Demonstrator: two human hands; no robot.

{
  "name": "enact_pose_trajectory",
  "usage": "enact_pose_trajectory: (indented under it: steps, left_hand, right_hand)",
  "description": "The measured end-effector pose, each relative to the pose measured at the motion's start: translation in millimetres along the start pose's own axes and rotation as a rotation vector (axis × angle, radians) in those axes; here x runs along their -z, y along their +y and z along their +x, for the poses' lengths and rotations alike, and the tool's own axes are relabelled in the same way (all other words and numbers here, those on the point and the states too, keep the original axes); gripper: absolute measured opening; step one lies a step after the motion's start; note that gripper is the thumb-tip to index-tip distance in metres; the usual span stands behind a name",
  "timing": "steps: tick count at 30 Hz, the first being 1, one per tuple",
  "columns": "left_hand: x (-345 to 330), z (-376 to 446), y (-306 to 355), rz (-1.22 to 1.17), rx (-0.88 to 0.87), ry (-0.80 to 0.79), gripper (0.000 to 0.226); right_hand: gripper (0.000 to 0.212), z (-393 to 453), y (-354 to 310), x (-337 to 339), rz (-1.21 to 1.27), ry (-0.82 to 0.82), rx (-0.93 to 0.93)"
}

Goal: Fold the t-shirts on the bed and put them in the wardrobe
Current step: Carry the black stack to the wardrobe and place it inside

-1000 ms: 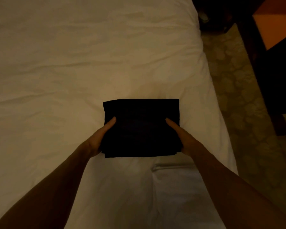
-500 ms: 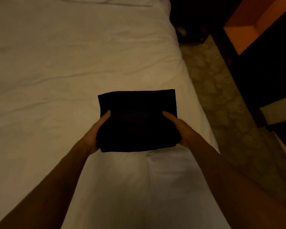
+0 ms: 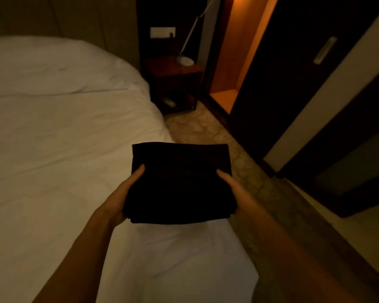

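Observation:
A folded black t-shirt (image 3: 179,182) is held up above the right edge of the white bed (image 3: 64,149). My left hand (image 3: 123,193) grips its left side, thumb on top and fingers hidden beneath. On the opposite side my right hand (image 3: 234,191) holds it the same way. The dark wardrobe (image 3: 293,84) stands to the right, with a lit orange compartment (image 3: 234,62) open at its far end.
A dark nightstand (image 3: 173,79) with a lamp (image 3: 185,60) stands beside the head of the bed. Patterned floor (image 3: 206,130) runs between bed and wardrobe. A pale door panel with a handle (image 3: 324,51) is at the right.
Both hands have lifted the folded t-shirt off the bed and carried it right, toward the bed's edge. The view has swung up and right, showing the nightstand and wardrobe.

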State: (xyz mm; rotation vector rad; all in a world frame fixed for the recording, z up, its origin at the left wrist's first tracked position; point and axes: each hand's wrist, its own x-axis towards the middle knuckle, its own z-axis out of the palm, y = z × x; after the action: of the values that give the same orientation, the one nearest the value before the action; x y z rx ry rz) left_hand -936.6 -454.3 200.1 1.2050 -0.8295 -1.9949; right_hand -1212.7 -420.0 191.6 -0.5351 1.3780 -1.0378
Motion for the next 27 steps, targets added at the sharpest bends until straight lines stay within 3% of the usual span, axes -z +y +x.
enact_pose_trajectory:
  steps: [4, 9, 15, 17, 22, 27]
  left_hand:
    - [-86, 12, -9, 0.101, 0.0, -0.105, 0.054]
    - [-214, 44, -44, 0.138, -0.023, -0.078, 0.059]
    - [-349, 82, -73, 0.091, -0.045, -0.087, 0.042]
    - [-379, 96, -71, 0.069, -0.084, -0.096, 0.043]
    - [-418, 137, -52, 0.057, -0.137, -0.088, 0.036]
    - [-423, 184, -35, 0.017, -0.137, -0.036, 0.043]
  right_hand:
    - [0.034, -28, -24, 83, 0.108, 0.121, -0.089]
    - [0.026, -35, -59, 219, 0.205, 0.042, 0.031]
    - [0.065, -24, -99, 355, 0.17, 0.086, 0.057]
    - [0.075, -13, -111, 384, 0.16, 0.106, 0.062]
    - [0.066, 21, -138, 416, 0.171, 0.103, 0.11]
    - [0.062, 74, -163, 430, 0.136, 0.044, 0.109]
